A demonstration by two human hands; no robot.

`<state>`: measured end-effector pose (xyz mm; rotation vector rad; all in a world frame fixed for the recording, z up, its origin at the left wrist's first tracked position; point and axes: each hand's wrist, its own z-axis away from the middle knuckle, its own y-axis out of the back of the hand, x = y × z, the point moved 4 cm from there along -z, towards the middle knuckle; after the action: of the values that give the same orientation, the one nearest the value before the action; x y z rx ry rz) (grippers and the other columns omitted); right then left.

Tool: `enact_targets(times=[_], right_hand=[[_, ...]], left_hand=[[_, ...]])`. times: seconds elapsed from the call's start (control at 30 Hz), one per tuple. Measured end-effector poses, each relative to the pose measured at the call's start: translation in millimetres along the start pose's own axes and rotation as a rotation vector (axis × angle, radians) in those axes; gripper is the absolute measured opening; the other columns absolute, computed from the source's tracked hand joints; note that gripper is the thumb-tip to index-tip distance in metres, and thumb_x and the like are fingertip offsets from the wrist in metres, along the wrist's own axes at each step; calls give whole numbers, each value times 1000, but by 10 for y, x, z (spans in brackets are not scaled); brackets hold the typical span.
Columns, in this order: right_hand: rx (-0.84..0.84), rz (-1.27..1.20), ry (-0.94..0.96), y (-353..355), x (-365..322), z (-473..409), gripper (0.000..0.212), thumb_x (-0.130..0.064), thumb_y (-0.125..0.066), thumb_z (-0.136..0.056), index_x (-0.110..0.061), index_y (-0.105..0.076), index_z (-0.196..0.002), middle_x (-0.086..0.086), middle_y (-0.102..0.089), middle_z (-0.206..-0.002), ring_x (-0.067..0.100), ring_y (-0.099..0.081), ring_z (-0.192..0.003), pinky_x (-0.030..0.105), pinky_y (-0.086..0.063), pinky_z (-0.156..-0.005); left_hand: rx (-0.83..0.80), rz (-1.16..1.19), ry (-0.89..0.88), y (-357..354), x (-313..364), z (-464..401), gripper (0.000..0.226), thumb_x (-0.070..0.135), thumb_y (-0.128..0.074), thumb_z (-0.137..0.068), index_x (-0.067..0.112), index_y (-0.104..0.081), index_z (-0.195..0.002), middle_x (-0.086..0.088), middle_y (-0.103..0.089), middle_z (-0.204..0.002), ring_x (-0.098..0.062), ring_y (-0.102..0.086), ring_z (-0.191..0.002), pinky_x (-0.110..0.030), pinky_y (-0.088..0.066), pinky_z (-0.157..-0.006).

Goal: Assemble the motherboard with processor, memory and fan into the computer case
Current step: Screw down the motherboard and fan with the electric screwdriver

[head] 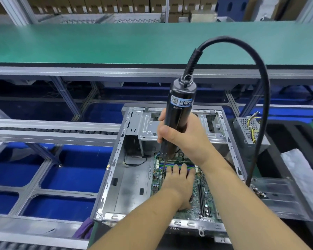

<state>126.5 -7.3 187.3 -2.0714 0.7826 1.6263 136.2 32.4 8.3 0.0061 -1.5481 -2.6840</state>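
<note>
Motherboard (201,199) being screwed down inside the computer case (116,177)

The electric screwdriver (177,120) is being gripped upright by the right hand (181,134), bit aimed at the board's far-left corner, while the board is being pressed by the flat left hand (179,183).

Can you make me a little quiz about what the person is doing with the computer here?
1. True or false: the right hand grips the electric screwdriver upright, with its tip down at the circuit board.
2. Where is the left hand? A) flat on the circuit board B) on the green shelf C) holding the cable
3. Fill in: the circuit board lies inside the open metal ______.

Key: 1 true. 2 A. 3 case.
</note>
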Motion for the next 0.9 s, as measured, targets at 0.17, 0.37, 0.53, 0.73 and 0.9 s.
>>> enact_targets(times=[0.17, 0.37, 0.53, 0.73, 0.9], right_hand=[[-12, 44, 11, -57, -8, -17, 67, -51, -75, -71, 6, -53, -98, 22, -65, -75, 27, -65, -71, 56, -53, -79], [-13, 70, 10, -179, 41, -48, 70, -54, -72, -70, 10, -53, -91, 24, -61, -75, 22, -63, -67, 54, -53, -75], [32, 47, 30, -133, 76, -114, 81, -73, -75, -68, 5, -56, -81, 17, -59, -68, 19, -61, -63, 35, -53, -68], [81, 23, 25, -63, 119, -131, 25, -50, -70, -76, -27, -59, -76, 9, -62, -64, 25, -59, -61, 50, -50, -68], [13, 71, 16, -164, 138, -73, 61, -49, -69, -74, 9, -53, -85, 24, -60, -69, 27, -61, -64, 61, -51, -73]], left_hand=[[-39, 88, -49, 45, -44, 27, 120, 62, -69, -81, 12, 11, -155, -18, 9, -162, -48, 11, -146, -62, 6, -116], [-17, 217, -82, 22, -49, 19, 94, 64, -49, -88, 24, 1, -157, -18, 10, -163, -46, 16, -146, -61, 13, -114], [-49, 234, -46, 13, -61, -16, 82, 59, -30, -96, 20, 9, -156, -15, 15, -163, -42, 18, -147, -57, 14, -115], [-36, 207, -43, 58, -47, 23, 86, 66, -31, -96, 19, 7, -157, -11, 14, -164, -41, 14, -148, -58, 9, -118], [-50, 231, -61, 93, -58, 76, 83, 62, -32, -99, 18, 8, -157, -16, 16, -163, -43, 19, -147, -58, 13, -116]])
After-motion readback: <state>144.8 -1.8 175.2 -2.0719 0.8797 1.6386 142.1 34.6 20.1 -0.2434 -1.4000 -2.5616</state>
